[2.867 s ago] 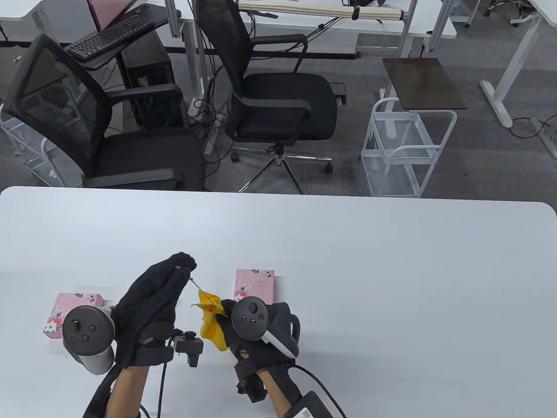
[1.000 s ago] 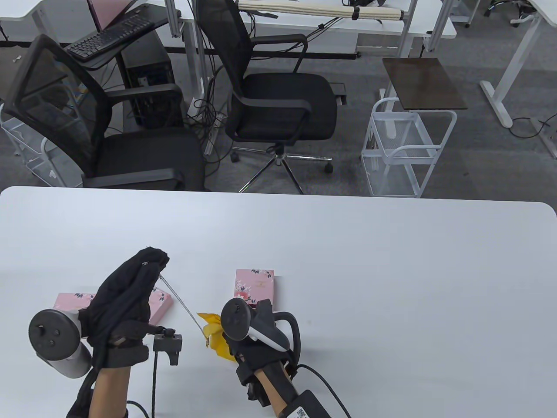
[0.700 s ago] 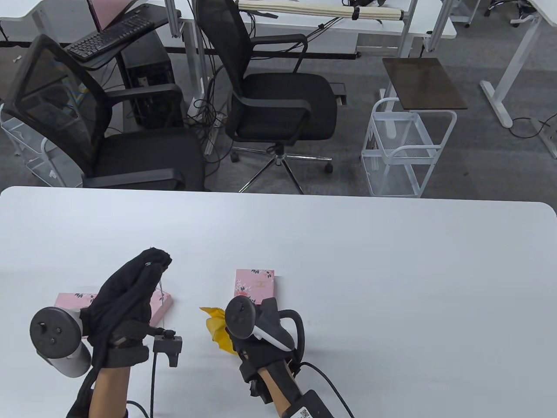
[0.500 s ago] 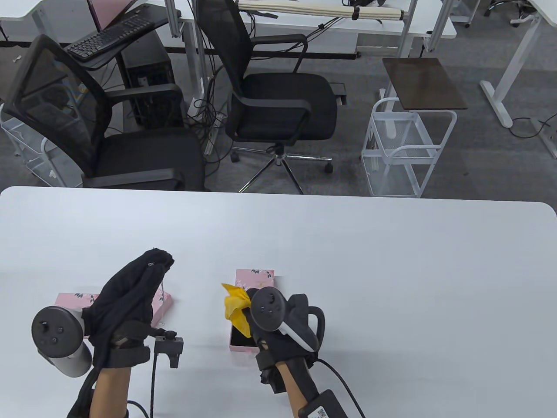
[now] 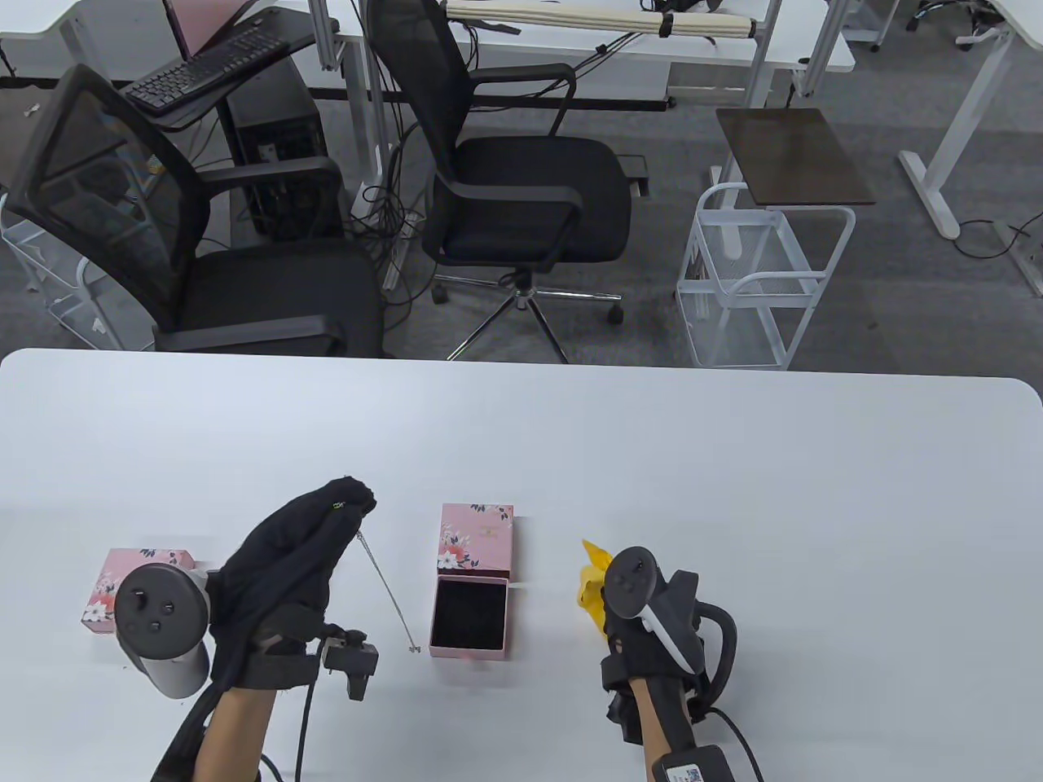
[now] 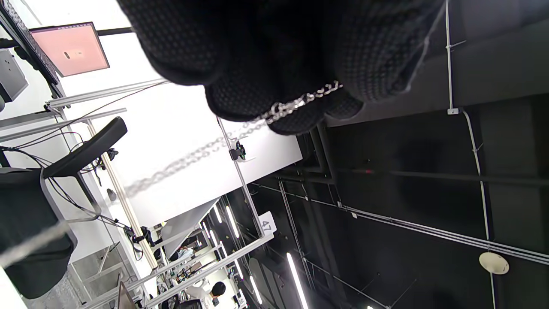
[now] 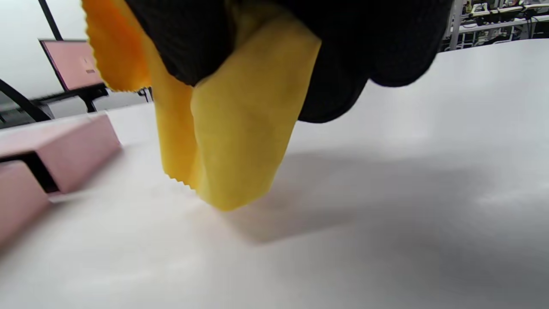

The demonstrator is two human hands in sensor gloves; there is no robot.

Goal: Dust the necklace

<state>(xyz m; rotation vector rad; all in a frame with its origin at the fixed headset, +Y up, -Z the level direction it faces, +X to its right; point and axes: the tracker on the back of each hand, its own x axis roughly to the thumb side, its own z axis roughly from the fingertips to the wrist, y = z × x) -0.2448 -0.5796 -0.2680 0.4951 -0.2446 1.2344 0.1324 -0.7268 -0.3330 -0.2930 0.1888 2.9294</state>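
While the left hand (image 5: 285,562) pinches one end of the necklace (image 5: 383,582) at its fingertips, the chain hangs slanting down to the lower middle of the table view, its free end just left of the open box (image 5: 470,617). In the left wrist view the links (image 6: 296,103) are pressed between two gloved fingertips (image 6: 257,98). The right hand (image 5: 644,627), at lower right of centre, is closed around the yellow cloth (image 5: 593,588), which hangs close over the table (image 5: 733,489) in the right wrist view (image 7: 231,128); whether it touches I cannot tell.

The wiping looks finished or paused, since cloth and chain are well apart. The main risk is the thin chain slipping from so small a pinch, through glove fabric that likely dulls feel. If it is lowered into the box, the swinging end could catch on the wall or drop outside it. The chain may also kink or knot if it piles up loosely.

Count: one necklace, one cloth, two hands. One open box with its floral lid (image 5: 477,533) lying just above it, and one more pink box (image 5: 134,590) at lower left, partly behind the left tracker.
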